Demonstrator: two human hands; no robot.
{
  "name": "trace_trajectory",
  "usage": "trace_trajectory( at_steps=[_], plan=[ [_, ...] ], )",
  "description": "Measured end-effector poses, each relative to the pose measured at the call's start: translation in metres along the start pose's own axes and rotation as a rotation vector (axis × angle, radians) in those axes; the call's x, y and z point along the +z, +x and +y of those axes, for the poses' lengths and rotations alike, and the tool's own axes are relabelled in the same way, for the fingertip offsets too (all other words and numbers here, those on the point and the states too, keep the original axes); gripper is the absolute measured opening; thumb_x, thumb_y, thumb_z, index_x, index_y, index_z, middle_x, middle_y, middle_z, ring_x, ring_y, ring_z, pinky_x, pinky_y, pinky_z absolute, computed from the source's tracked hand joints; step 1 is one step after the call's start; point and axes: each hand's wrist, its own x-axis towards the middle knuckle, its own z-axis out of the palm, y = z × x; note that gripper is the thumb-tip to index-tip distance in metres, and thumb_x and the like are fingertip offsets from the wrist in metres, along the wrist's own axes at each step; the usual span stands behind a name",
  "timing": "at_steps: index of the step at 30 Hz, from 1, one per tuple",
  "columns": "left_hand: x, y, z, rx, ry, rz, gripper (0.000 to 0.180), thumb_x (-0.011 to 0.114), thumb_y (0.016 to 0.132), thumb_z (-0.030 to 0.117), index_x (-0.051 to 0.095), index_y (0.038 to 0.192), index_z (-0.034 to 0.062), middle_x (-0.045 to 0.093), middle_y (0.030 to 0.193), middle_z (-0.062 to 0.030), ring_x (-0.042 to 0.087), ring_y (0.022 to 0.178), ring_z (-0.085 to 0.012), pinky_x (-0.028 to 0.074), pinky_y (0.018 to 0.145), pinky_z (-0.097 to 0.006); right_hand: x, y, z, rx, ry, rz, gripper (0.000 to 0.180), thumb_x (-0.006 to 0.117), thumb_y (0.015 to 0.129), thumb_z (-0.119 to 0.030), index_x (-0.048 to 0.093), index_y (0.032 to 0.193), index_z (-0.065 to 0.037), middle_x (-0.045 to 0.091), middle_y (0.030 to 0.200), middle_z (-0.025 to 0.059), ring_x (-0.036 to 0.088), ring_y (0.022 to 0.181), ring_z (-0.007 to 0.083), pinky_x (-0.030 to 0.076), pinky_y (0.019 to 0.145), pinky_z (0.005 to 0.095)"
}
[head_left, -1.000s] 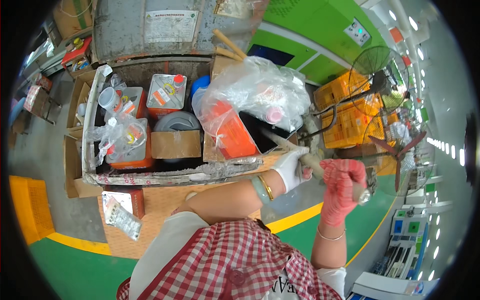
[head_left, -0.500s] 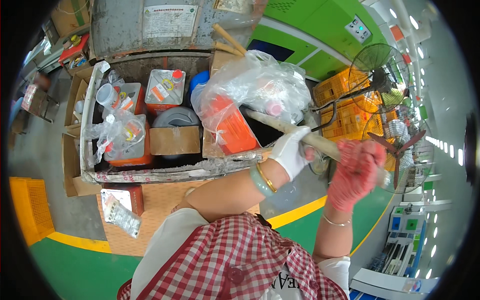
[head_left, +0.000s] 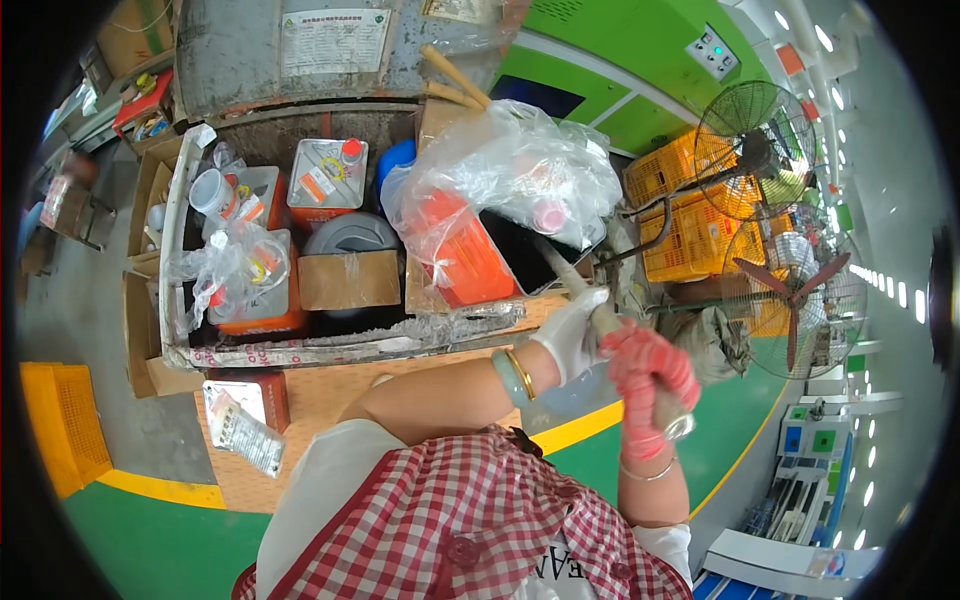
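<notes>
A long pale pole (head_left: 566, 273) slants from the end of the wooden-sided bin toward my body. My left hand (head_left: 568, 336), in a white glove, is wrapped round its middle. Close to the pole's near end, my right hand (head_left: 650, 368) in a red-and-white knit glove grips it. The far end of the pole dips into a dark rectangular opening (head_left: 518, 256) and is hidden there. Beside that opening leans an orange can (head_left: 458, 250), partly covered by a crumpled clear plastic bag (head_left: 570, 150).
The bin's front edge (head_left: 330, 350) lies before me, with several metal cans (head_left: 328, 175) and a brown cardboard box (head_left: 350, 280) inside. Two wire-caged fans (head_left: 795, 300) and yellow crates (head_left: 690, 240) stand at the right. A red-sided can (head_left: 268, 392) sits below the bin.
Both hands have moved the pole's near end left and toward my body, so it slopes more steeply. Its far end has gone from above the dark opening down into it.
</notes>
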Motion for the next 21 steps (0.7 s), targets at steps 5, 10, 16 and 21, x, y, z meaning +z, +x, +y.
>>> trace_trajectory(
  at_steps=[5,10,16,21],
  plan=[
    [-0.009,0.010,0.022,0.101,0.138,-0.032,0.016,0.056,0.084,0.021,0.051,0.080,0.0060,0.059,0.077,-0.0096,0.058,0.074,-0.0199,0.049,0.069,-0.032,0.016,-0.003,0.015,-0.057,-0.050,0.042,0.014,0.062,0.073,0.008,0.057,0.080,-0.003,0.059,0.077,0.0099,0.058,0.071,0.0249,0.047,0.077,0.0413],
    [-0.029,-0.030,0.007,0.293,0.267,0.063,0.014,0.056,0.082,0.019,0.055,0.082,0.0056,0.054,0.068,-0.0045,0.055,0.068,-0.0182,0.046,0.066,-0.030,0.007,-0.025,0.012,-0.082,0.143,-0.133,0.008,0.060,0.076,-0.007,0.054,0.078,-0.001,0.058,0.074,0.0068,0.056,0.068,0.0193,0.047,0.079,0.0354],
    [0.039,0.026,-0.006,0.091,-0.008,-0.068,0.011,0.057,0.083,0.017,0.052,0.079,0.0093,0.050,0.059,-0.0017,0.045,0.051,-0.0154,0.038,0.052,-0.028,-0.025,0.031,-0.021,0.210,0.001,0.181,0.013,0.061,0.081,-0.013,0.055,0.079,-0.002,0.057,0.073,0.0062,0.056,0.066,0.0207,0.049,0.071,0.0371],
    [0.015,-0.029,-0.012,0.202,0.150,0.274,0.012,0.053,0.087,0.020,0.052,0.081,0.0095,0.050,0.069,-0.0031,0.048,0.060,-0.0126,0.042,0.060,-0.031,-0.019,-0.013,0.007,-0.045,0.311,-0.057,0.005,0.065,0.078,-0.005,0.060,0.077,-0.003,0.060,0.075,0.0075,0.060,0.071,0.0221,0.049,0.070,0.0378]
  ],
)
